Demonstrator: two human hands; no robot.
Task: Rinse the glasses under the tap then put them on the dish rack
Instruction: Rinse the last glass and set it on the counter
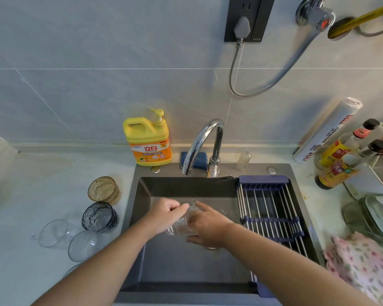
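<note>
Over the dark sink [186, 268] both my hands hold one clear glass [185, 223], tilted on its side below the chrome tap [200, 143]. My left hand [164, 215] grips the glass from the left with curled fingers. My right hand [206, 226] wraps it from the right, index finger stretched over the rim. On the counter to the left stand an amber glass [103, 190], a dark blue glass [100, 216] and two clear glasses [53, 233] [84, 245]. The roll-up dish rack [272, 215] lies across the sink's right side with nothing on it.
A yellow detergent bottle [149, 141] and a blue sponge [195, 160] sit behind the sink. Sauce bottles [338, 160], a foil roll [327, 131], stacked plates [376, 219] and a floral cloth [363, 263] crowd the right counter. A hose hangs on the wall.
</note>
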